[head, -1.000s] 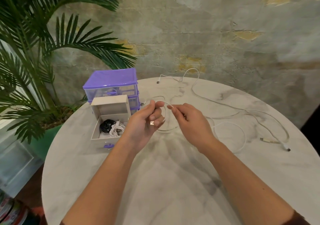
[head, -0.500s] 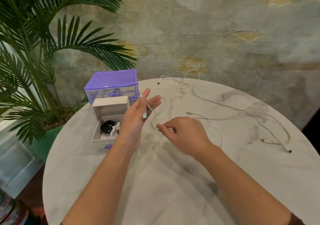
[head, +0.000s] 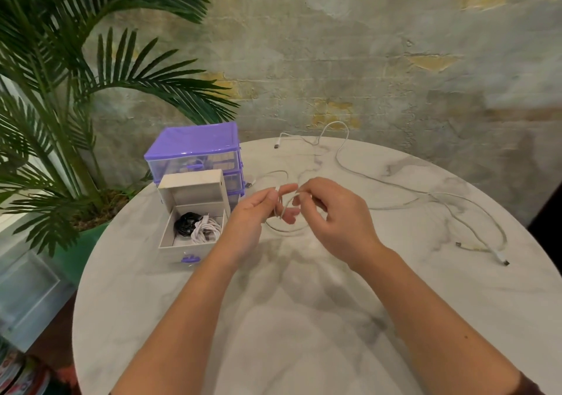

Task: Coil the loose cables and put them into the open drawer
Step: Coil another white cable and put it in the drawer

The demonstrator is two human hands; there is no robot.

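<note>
— From the head view, what is done?
— Two coils, a black coil (head: 185,223) and a white coil (head: 206,230), are put in the open drawer (head: 170,230).
— And left?
— A thin cable (head: 284,229) is pinched by the left hand (head: 252,215) and right hand (head: 331,212) (half looped). One long cable (head: 395,186) is left loose on the table (head: 304,318).

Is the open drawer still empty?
No, the open drawer already holds a coiled black cable and a coiled white cable side by side.
</note>
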